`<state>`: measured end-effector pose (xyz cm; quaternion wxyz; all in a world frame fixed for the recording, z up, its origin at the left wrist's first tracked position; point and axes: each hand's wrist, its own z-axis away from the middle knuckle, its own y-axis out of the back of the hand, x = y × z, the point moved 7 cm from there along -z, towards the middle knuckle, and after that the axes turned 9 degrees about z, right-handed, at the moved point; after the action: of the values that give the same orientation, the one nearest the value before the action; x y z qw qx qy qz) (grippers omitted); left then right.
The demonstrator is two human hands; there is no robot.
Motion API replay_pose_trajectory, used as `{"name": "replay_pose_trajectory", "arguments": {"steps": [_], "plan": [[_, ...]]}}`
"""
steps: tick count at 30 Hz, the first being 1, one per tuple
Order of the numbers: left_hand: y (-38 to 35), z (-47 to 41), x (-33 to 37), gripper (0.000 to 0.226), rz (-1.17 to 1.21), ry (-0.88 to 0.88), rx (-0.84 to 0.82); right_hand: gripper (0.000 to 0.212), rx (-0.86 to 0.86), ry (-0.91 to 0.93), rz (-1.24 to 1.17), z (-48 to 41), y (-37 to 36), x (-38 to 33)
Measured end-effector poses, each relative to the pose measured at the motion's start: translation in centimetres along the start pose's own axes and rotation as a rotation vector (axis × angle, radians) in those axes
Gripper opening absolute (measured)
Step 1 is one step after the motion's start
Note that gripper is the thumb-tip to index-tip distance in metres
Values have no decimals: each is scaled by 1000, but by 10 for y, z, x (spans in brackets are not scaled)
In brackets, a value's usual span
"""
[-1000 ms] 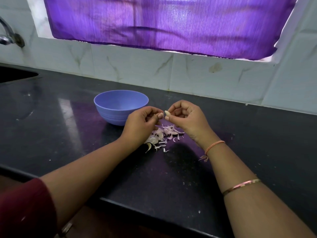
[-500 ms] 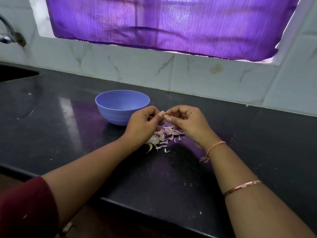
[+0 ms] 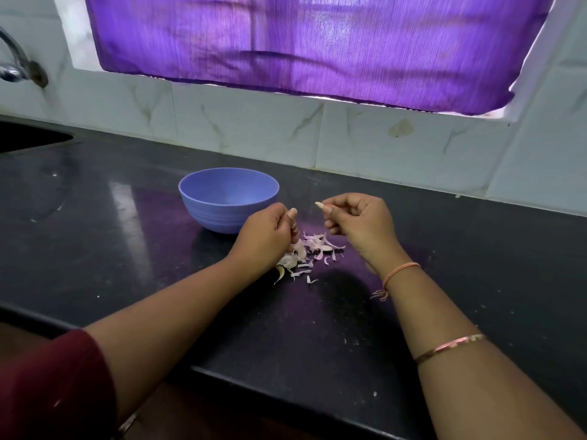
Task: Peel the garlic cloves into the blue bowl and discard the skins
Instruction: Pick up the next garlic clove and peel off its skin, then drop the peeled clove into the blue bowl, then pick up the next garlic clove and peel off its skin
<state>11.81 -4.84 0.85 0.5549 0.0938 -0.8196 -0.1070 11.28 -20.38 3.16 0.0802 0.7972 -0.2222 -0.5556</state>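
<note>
A blue bowl (image 3: 228, 198) stands on the black counter (image 3: 127, 242), just left of and behind my hands. My right hand (image 3: 359, 227) pinches a pale garlic clove (image 3: 318, 204) between thumb and forefinger, its tip pointing left. My left hand (image 3: 270, 233) is curled low over a heap of pinkish garlic skins (image 3: 313, 249); whether it holds a piece of skin I cannot tell. A gap separates the two hands. The bowl's inside shows no cloves from this angle.
A sink (image 3: 28, 138) and tap (image 3: 16, 65) sit at the far left. A tiled wall (image 3: 349, 141) and purple curtain (image 3: 301, 42) rise behind the counter. The counter's front edge (image 3: 286, 389) runs below my forearms. Small white flecks dot the counter.
My hands, which met at the clove half a second ago, have pulled apart. The left hand has dropped toward the skin heap; the right still holds the clove.
</note>
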Motion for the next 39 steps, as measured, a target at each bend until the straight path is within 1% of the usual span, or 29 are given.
{"name": "replay_pose_trajectory", "arguments": {"steps": [3,6,11,14,17,20,25,30,32,34,36,39], "plan": [[-3,-2,-1,29,10,4,-17,13,68,25,25,-1,0,-3],[-8,-2,-1,25,-2,-11,-53,11,97,82,27,-2,-8,-16],[-7,-4,0,21,-63,-57,-70,16,152,152,48,-13,-25,-41],[-6,-5,1,19,-64,-67,-75,18,120,172,92,-20,-42,-55],[-5,-4,3,16,-81,-79,-92,8,36,213,243,-23,-61,-63],[-2,-5,1,14,-81,-60,-93,11,4,232,307,-23,-72,-65],[-1,-4,3,16,-62,-83,-94,11,59,191,229,-22,-52,-62],[-1,-6,-4,16,-44,-79,-67,11,57,133,265,-18,-16,-32],[-1,-6,-4,15,-35,-76,-57,12,13,102,317,-13,-5,-18],[-1,-7,-4,14,-37,-73,-52,10,-75,71,395,-8,0,-9],[-1,-6,-4,13,-38,-75,-51,6,-164,63,542,-3,1,-5],[-2,-6,-2,12,-54,-81,-52,8,-197,99,778,0,1,-9]]}}
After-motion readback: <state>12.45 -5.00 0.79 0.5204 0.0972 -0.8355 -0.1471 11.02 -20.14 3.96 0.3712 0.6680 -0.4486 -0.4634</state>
